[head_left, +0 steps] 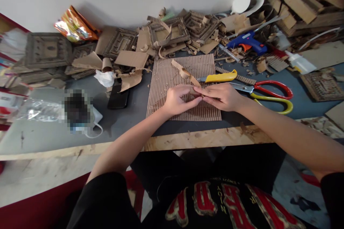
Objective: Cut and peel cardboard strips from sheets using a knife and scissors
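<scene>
Both hands meet over a sheet of corrugated cardboard (166, 78) at the table's front. Between the fingertips of my left hand (178, 99) and my right hand (223, 96) is a cardboard strip (195, 81); its free end curls up and away from me, and the part within the fingers is mostly hidden. The fingers of both hands are closed in a pinch. Just beyond my right hand lies a yellow utility knife (221, 76). Scissors (268, 91) with one red and one yellow handle lie beside it, partly behind my right hand.
A blue glue gun (247, 43) and a white glue bottle (302, 62) lie at the back right. Cardboard frames (169, 33) and scraps line the wall. On the left are a black phone (118, 95), a crumpled tissue (104, 78) and an orange packet (76, 25).
</scene>
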`<state>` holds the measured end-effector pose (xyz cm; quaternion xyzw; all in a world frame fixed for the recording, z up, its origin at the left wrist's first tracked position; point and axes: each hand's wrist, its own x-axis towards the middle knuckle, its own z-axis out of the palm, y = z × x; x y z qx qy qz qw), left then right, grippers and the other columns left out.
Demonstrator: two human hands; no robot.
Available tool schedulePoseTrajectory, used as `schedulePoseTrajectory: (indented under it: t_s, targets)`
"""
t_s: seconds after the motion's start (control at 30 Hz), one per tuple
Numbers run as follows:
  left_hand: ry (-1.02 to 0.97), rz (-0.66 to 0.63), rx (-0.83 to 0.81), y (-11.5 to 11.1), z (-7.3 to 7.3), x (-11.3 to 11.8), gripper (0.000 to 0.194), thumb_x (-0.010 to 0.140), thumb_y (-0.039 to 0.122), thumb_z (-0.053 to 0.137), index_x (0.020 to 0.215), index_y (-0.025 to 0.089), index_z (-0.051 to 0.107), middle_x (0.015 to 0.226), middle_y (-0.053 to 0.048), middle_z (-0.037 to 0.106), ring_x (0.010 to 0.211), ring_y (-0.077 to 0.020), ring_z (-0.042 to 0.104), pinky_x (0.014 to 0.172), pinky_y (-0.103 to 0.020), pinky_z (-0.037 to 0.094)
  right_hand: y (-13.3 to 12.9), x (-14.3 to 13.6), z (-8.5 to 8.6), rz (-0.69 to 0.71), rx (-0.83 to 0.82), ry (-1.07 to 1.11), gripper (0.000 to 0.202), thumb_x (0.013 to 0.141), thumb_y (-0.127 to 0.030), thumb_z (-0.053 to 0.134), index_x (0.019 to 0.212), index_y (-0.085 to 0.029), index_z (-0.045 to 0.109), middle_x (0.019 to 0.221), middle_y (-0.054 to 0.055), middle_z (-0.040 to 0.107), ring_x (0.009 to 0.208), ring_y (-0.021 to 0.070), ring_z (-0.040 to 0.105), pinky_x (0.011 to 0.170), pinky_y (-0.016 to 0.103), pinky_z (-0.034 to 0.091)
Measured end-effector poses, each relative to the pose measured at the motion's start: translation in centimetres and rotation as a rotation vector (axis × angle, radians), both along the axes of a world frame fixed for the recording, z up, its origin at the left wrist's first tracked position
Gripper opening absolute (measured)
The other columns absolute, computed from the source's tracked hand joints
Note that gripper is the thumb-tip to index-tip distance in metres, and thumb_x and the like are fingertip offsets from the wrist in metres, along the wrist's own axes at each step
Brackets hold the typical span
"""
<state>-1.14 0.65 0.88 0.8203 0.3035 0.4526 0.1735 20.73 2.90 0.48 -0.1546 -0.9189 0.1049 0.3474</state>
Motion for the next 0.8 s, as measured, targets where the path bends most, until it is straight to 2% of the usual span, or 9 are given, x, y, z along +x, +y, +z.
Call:
schedulePoseTrajectory:
  t_s: [0.13, 0.2, 0.27, 0.37, 0.47, 0.57, 0.67, 0.73, 0.8]
  targets:
    - [-0.012, 0.056, 0.1, -0.6, 0.1, 0.4, 0.012, 0.085, 0.025, 0.068, 0.076, 0.018, 0.07, 0.076, -0.002, 0.077, 0.072, -0.0138, 0.073, 0.073, -0.027, 0.056, 0.2, -0.2, -0.2, -0.07, 0.03, 0.084, 0.055, 0.095, -0.021, 0.055, 0.148, -0.028, 0.04, 0.095, 0.0, 0.074, 0.08, 0.0125, 0.069, 0.075, 0.025, 0.055]
    - [0.005, 0.097, 0.119, -0.9, 0.0, 0.7, 0.012, 0.084, 0.026, 0.068, 0.075, 0.019, 0.07, 0.073, -0.001, 0.076, 0.069, -0.0131, 0.073, 0.07, -0.026, 0.055, 0.3, -0.2, -0.1, -0.121, 0.067, 0.11, 0.056, 0.094, -0.019, 0.056, 0.148, -0.028, 0.041, 0.098, 0.0, 0.075, 0.084, 0.0131, 0.07, 0.078, 0.025, 0.056]
    - [0.008, 0.148, 0.049, -1.2, 0.0, 0.9, 0.012, 0.084, 0.028, 0.068, 0.077, 0.018, 0.07, 0.076, -0.001, 0.076, 0.069, -0.0122, 0.071, 0.066, -0.023, 0.054, 0.3, -0.1, -0.1, -0.129, 0.081, 0.097, 0.049, 0.093, -0.017, 0.058, 0.14, -0.025, 0.051, 0.102, 0.002, 0.076, 0.089, 0.0144, 0.072, 0.079, 0.026, 0.057]
    - [-0.049, 0.253, -0.147, -1.0, -0.1, 0.9, 0.019, 0.088, 0.029, 0.061, 0.075, 0.016, 0.067, 0.07, -0.001, 0.072, 0.061, -0.0089, 0.065, 0.057, -0.019, 0.049, 0.3, -0.1, -0.2, -0.141, 0.087, 0.053, 0.03, 0.092, -0.018, 0.059, 0.121, -0.02, 0.067, 0.103, 0.004, 0.076, 0.091, 0.0171, 0.072, 0.079, 0.028, 0.058]
    - [-0.117, 0.364, -0.276, -0.6, -0.3, 0.5, 0.014, 0.088, 0.026, 0.055, 0.082, 0.016, 0.064, 0.066, 0.002, 0.066, 0.055, -0.0071, 0.059, 0.053, -0.018, 0.045, 0.3, -0.2, -0.3, -0.221, 0.093, 0.064, 0.023, 0.091, -0.018, 0.059, 0.111, -0.018, 0.072, 0.098, 0.004, 0.076, 0.087, 0.017, 0.073, 0.077, 0.027, 0.058]
    - [0.005, 0.468, -0.28, -0.3, -0.5, 0.3, 0.015, 0.086, 0.023, 0.053, 0.095, 0.017, 0.064, 0.062, 0.004, 0.062, 0.05, -0.0076, 0.054, 0.052, -0.02, 0.042, 0.4, -0.2, -0.3, -0.298, 0.118, 0.094, 0.023, 0.092, -0.017, 0.056, 0.108, -0.019, 0.073, 0.098, 0.004, 0.077, 0.088, 0.0168, 0.073, 0.076, 0.027, 0.058]
    - [0.263, 0.459, -0.054, -0.1, -0.3, 0.0, 0.021, 0.082, 0.019, 0.054, 0.098, 0.017, 0.068, 0.071, -0.001, 0.066, 0.068, -0.0148, 0.061, 0.067, -0.028, 0.047, 0.5, -0.2, -0.3, -0.336, 0.111, 0.077, 0.026, 0.092, -0.016, 0.054, 0.11, -0.021, 0.072, 0.103, 0.004, 0.076, 0.092, 0.0174, 0.072, 0.078, 0.028, 0.058]
    - [0.388, 0.408, 0.101, 0.3, -0.3, -0.4, 0.025, 0.077, 0.017, 0.056, 0.098, 0.017, 0.07, 0.092, -0.008, 0.069, 0.093, -0.023, 0.062, 0.081, -0.036, 0.048, 0.5, -0.2, -0.3, -0.349, 0.103, 0.064, 0.027, 0.09, -0.018, 0.056, 0.111, -0.021, 0.072, 0.105, 0.005, 0.075, 0.093, 0.0184, 0.072, 0.079, 0.03, 0.058]
    - [0.472, 0.349, 0.164, 0.9, -0.3, -1.0, 0.025, 0.076, 0.017, 0.058, 0.098, 0.018, 0.071, 0.111, -0.011, 0.066, 0.109, -0.0285, 0.058, 0.089, -0.043, 0.045, 0.5, -0.2, -0.3, -0.357, 0.086, 0.044, 0.026, 0.089, -0.02, 0.057, 0.111, -0.022, 0.072, 0.105, 0.005, 0.075, 0.093, 0.0196, 0.071, 0.079, 0.032, 0.058]
